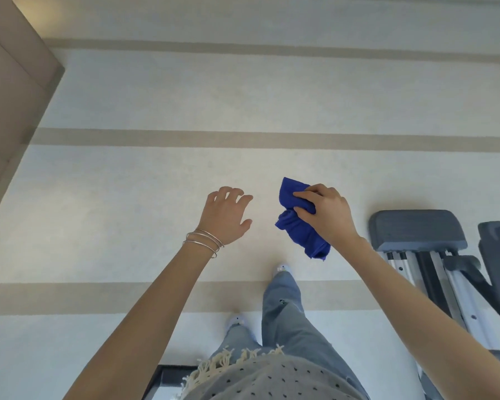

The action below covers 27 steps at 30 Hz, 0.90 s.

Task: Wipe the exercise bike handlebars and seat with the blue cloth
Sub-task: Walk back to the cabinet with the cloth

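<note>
Silver bangles (204, 241) on left wrist; grey jeans (283, 316); dotted grey top (272, 379), possibly fringed.

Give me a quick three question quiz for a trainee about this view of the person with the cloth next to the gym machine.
1. True or false: the blue cloth is bunched in the right hand.
2. The left hand is: A) gripping the machine, B) open and empty, C) sharing the cloth.
3. Fill in: the grey gym machine stands on the person's ____ side.

Key
1. True.
2. B; its fingers are spread above the striped carpet, bangles on the wrist.
3. Right; the cloth is not touching it.
</note>
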Available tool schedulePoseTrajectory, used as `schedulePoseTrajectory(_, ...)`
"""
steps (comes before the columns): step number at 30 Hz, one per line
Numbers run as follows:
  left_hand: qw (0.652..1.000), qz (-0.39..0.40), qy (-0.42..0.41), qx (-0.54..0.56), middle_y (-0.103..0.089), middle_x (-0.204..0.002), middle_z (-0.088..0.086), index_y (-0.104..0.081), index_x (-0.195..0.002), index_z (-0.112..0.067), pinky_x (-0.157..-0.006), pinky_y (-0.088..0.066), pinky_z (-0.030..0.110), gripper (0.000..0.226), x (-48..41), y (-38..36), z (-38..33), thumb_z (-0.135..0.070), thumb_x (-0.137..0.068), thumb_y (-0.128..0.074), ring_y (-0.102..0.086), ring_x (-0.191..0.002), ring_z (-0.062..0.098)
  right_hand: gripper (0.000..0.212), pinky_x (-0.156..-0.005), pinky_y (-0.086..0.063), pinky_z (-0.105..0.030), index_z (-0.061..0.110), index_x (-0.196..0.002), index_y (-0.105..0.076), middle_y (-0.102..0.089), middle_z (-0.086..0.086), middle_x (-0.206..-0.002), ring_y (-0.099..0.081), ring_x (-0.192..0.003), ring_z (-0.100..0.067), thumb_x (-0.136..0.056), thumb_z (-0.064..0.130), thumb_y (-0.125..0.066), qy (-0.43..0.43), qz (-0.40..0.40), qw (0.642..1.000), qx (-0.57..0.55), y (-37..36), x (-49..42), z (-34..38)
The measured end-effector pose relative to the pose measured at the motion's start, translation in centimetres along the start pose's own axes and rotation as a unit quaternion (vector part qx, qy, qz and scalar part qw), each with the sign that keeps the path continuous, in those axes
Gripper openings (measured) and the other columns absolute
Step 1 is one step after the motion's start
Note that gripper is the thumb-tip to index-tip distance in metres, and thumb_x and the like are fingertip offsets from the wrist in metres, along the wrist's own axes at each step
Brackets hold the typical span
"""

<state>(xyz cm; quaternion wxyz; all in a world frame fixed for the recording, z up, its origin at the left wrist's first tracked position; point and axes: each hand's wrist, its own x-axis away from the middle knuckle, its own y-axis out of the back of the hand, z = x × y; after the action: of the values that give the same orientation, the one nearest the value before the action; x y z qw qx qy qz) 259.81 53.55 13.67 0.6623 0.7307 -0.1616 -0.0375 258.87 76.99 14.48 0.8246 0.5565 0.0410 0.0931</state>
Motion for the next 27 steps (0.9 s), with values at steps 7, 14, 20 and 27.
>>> schedulePoseTrajectory(7, 1.000, 0.003, -0.016, 0.004, -0.038, -0.144, -0.001, -0.037, -0.138, -0.023, -0.106, -0.027, 0.038, 0.053, -10.2, 1.5, -2.9, -0.039, -0.089, -0.049, -0.029, -0.134, 0.023, 0.029, -0.083, -0.045, -0.040, 0.027, -0.115, -0.063, -0.060, 0.000, -0.118, -0.053, -0.102, -0.026, -0.087, 0.032, -0.058, -0.019, 0.003, 1.000, 0.005, 2.4, -6.9, -6.2)
schedulePoseTrajectory(14, 1.000, 0.005, -0.011, 0.000, -0.035, -0.147, 0.001, -0.036, -0.138, -0.022, -0.106, -0.028, 0.039, 0.053, -19.5, 3.1, -5.9, -0.037, -0.090, -0.049, -0.028, -0.135, 0.024, 0.029, -0.082, -0.046, -0.041, 0.028, -0.115, -0.063, -0.059, 0.001, -0.118, -0.053, -0.102, -0.025, -0.087, 0.031, -0.059, -0.015, 0.007, 1.000, 0.000, 5.5, -13.5, -12.2)
schedulePoseTrajectory(20, 1.000, 0.014, -0.025, -0.002, -0.035, -0.147, 0.001, -0.036, -0.138, -0.022, -0.107, -0.027, 0.039, 0.052, -25.9, 4.1, -8.2, -0.037, -0.090, -0.049, -0.027, -0.135, 0.025, 0.030, -0.083, -0.045, -0.042, 0.028, -0.117, -0.062, -0.059, 0.001, -0.119, -0.053, -0.103, -0.026, -0.087, 0.030, -0.058, -0.026, 0.005, 1.000, -0.006, 7.6, -17.8, -16.1)
schedulePoseTrajectory(27, 0.999, 0.015, -0.046, -0.009, -0.036, -0.146, 0.001, -0.036, -0.138, -0.022, -0.107, -0.027, 0.040, 0.052, -33.6, 5.2, -7.5, -0.036, -0.090, -0.050, -0.028, -0.135, 0.024, 0.031, -0.083, -0.046, -0.041, 0.027, -0.117, -0.062, -0.059, 0.000, -0.119, -0.053, -0.104, -0.025, -0.087, 0.030, -0.059, -0.043, -0.001, 0.999, -0.004, 8.5, -23.8, -18.7)
